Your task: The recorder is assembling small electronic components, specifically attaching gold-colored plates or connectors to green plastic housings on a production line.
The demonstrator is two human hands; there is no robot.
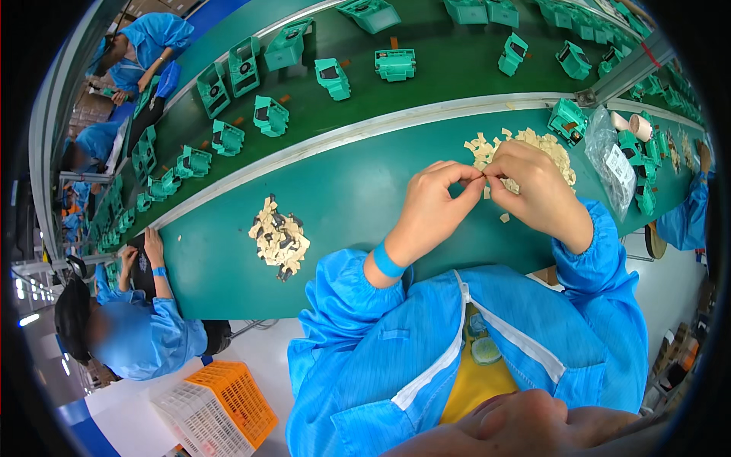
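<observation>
A tiny piece [483,177] sits midway between left hand [431,199] and right hand [537,186], equally near, fingers of both pinched on it; its long axis I can't tell. Pale scraps [560,154] lie just beyond on the counter [365,175].

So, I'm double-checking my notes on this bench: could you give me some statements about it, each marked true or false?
1. The left hand and right hand come together at the fingertips. True.
2. The left wrist wears a red band. False: the wristband is blue.
3. A mixed pile of pale and dark pieces lies left of both hands. True.
4. The clear plastic bag lies left of both hands. False: the bag is to their right.
</observation>
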